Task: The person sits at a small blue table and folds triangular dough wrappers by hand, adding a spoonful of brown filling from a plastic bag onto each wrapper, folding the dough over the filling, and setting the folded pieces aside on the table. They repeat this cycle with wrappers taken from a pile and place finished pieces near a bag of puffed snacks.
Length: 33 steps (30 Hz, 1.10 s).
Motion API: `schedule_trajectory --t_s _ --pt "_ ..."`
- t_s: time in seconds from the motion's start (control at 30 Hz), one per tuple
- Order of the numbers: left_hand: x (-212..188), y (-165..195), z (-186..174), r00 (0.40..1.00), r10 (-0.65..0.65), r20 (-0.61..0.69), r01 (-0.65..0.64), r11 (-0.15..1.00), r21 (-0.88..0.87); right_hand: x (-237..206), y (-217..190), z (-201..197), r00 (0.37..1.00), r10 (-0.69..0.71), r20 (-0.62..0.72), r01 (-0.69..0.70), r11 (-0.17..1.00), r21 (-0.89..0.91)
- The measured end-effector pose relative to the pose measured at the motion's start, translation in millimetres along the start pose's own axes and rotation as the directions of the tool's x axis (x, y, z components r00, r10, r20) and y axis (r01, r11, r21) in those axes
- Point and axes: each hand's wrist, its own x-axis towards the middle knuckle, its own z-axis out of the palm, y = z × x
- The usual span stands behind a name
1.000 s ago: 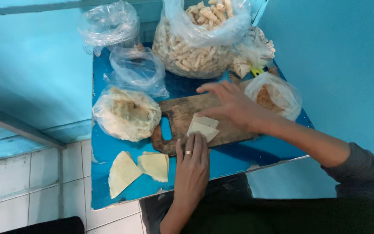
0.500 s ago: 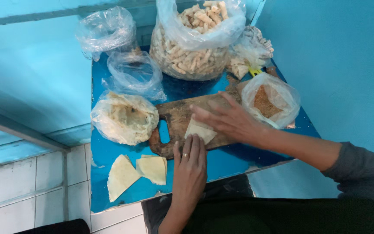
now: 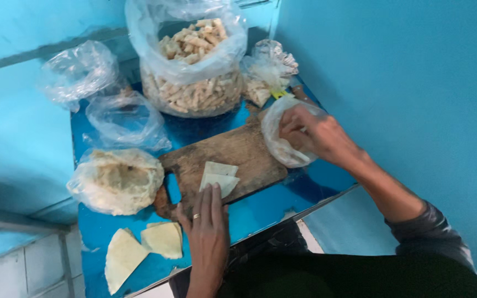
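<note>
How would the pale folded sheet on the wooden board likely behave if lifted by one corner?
The folded sheet looks thin and lies flat on the board, so it would probably droop and feel light. Its layers might slide apart or unfold. The left hand rests at its edge.

- I am looking down into a small, plain food-preparation corner, more like a snack-making stall or a home kitchen nook than a fitted kitchen; I cannot tell which.
- Blue painted walls (image 3: 393,83) are closing in on two sides of a narrow blue tabletop (image 3: 266,207), with pale floor tiles (image 3: 40,259) showing below.
- A worn wooden cutting board (image 3: 233,157) is lying on it, carrying folded dough wrappers (image 3: 219,176).
- A big clear bag of finished rolled snacks (image 3: 194,66) is standing at the back.
- Another bag of stacked wrappers (image 3: 117,179) is sitting open beside the board.
- Two cut wrapper pieces (image 3: 142,248) are lying at the near edge.
</note>
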Motion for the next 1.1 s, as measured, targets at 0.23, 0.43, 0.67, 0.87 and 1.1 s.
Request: schedule_trajectory --t_s 0.23,0.43,0.67,0.87,1.1 --pt "-3 -6 -9 0.988 -0.13 -0.083 0.122 0.988 -0.1 -41 -10 -13 0.998 0.031 0.053 -0.011 0.941 -0.339" --pt "-1 -14 -24 0.956 -0.273 -0.106 0.268 0.962 -0.059 -37 11 2 0.954 0.247 -0.168 -0.246 0.969 0.023" --pt "13 -1 -27 0.955 -0.286 -0.083 0.285 0.958 -0.018 -40 21 22 0.885 0.323 -0.336 -0.33 0.943 0.037" --pt "18 3 -27 0.967 -0.251 -0.053 0.249 0.968 -0.041 -53 27 40 0.942 0.131 -0.308 -0.177 0.976 -0.127" --pt "21 5 -22 0.962 -0.266 -0.064 0.262 0.963 -0.069 -58 38 35 0.818 0.459 -0.346 -0.376 0.883 0.282"
